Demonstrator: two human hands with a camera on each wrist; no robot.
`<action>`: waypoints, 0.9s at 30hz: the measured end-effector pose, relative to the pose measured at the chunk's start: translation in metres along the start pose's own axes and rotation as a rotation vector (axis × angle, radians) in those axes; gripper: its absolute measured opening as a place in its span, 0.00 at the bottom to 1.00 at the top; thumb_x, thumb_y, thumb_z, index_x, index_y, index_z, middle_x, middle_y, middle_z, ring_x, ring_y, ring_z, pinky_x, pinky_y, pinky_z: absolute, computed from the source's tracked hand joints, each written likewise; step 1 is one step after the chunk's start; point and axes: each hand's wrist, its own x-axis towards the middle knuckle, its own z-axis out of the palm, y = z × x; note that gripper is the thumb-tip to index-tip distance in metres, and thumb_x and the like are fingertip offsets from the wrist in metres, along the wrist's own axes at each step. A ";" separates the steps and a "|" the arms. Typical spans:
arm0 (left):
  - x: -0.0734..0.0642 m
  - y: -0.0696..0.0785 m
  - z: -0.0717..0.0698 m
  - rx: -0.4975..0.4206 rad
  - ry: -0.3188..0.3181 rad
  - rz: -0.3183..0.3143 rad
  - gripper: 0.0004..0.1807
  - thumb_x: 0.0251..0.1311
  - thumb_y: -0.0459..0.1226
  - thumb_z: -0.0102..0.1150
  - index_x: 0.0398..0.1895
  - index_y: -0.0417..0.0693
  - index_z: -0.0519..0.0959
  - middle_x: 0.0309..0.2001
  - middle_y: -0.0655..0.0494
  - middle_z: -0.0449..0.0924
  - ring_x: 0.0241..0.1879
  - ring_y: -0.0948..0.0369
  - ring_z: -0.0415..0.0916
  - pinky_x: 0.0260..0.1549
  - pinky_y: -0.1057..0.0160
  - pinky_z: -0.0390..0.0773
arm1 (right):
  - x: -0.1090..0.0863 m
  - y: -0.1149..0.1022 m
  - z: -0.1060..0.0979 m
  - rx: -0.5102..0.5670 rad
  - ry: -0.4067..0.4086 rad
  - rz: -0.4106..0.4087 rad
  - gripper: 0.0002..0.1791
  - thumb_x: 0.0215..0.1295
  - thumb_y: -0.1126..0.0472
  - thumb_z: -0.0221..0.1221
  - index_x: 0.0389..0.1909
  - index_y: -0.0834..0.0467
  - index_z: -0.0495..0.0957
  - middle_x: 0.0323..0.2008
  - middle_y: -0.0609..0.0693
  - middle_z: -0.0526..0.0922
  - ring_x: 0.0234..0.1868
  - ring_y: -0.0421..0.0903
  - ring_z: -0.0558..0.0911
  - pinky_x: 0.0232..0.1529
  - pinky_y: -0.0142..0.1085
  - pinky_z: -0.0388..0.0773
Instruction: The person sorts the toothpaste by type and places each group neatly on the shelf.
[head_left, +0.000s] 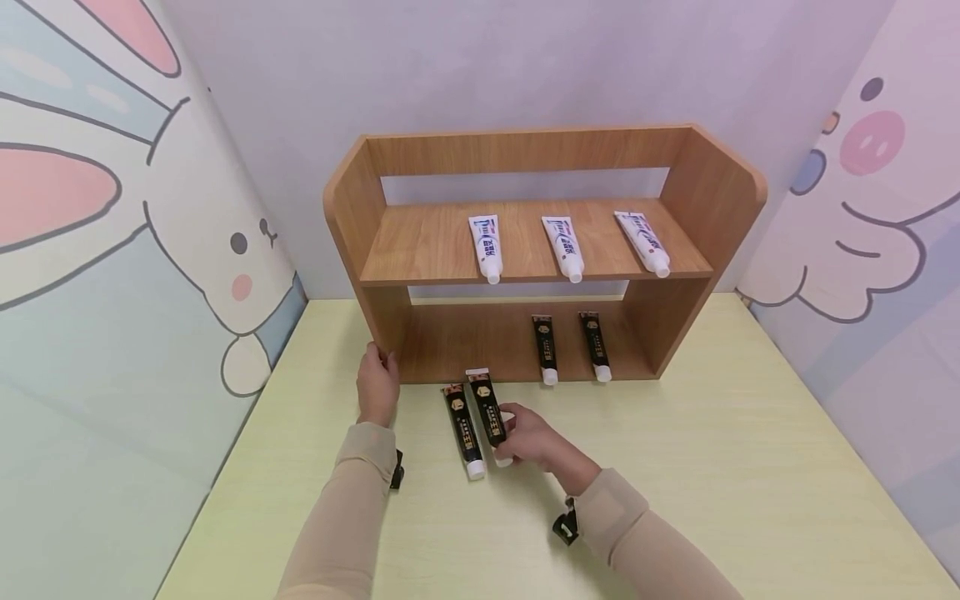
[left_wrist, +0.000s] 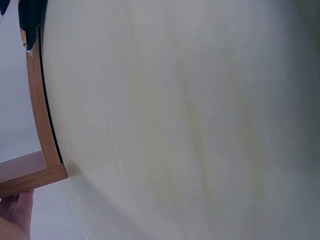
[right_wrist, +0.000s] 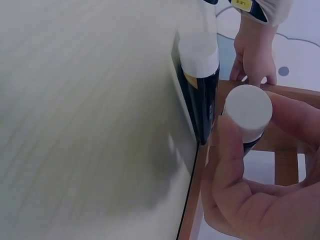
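Observation:
In the head view my right hand (head_left: 528,435) pinches a black toothpaste tube (head_left: 487,408) near its white cap, with thumb and fingers on either side. The right wrist view shows that cap (right_wrist: 248,107) end-on between thumb and fingers. A second black tube (head_left: 463,429) lies beside it on the table to the left, cap toward me. My left hand (head_left: 377,385) touches the outer side of the wooden shelf's (head_left: 352,208) left panel, low by the front edge. The left wrist view catches only part of that hand (left_wrist: 17,215), against the panel.
Two more black tubes (head_left: 546,350) lie on the lower shelf toward the right, caps forward. Three white toothpaste tubes (head_left: 562,247) are spread along the upper shelf. The pale table (head_left: 765,467) meets cartoon-printed walls (head_left: 847,192) on both sides.

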 end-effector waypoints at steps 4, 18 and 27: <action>-0.001 0.001 -0.001 -0.001 -0.002 0.015 0.14 0.72 0.35 0.50 0.56 0.38 0.66 0.52 0.39 0.72 0.50 0.44 0.74 0.48 0.44 0.76 | 0.003 -0.001 -0.002 0.003 0.022 0.003 0.47 0.44 0.80 0.66 0.69 0.68 0.58 0.40 0.59 0.74 0.32 0.50 0.77 0.25 0.41 0.78; -0.002 0.001 -0.001 -0.009 -0.007 0.006 0.14 0.72 0.35 0.50 0.56 0.39 0.66 0.52 0.40 0.72 0.50 0.45 0.74 0.48 0.45 0.76 | 0.015 -0.002 -0.006 0.014 0.050 -0.002 0.46 0.46 0.78 0.65 0.69 0.70 0.57 0.38 0.59 0.75 0.29 0.48 0.76 0.26 0.40 0.78; -0.001 0.001 0.000 0.003 -0.002 0.012 0.15 0.72 0.35 0.51 0.56 0.38 0.66 0.52 0.40 0.73 0.50 0.45 0.74 0.48 0.45 0.76 | 0.026 0.001 -0.006 0.019 0.075 -0.005 0.46 0.46 0.77 0.66 0.69 0.71 0.57 0.38 0.58 0.76 0.29 0.47 0.76 0.26 0.40 0.78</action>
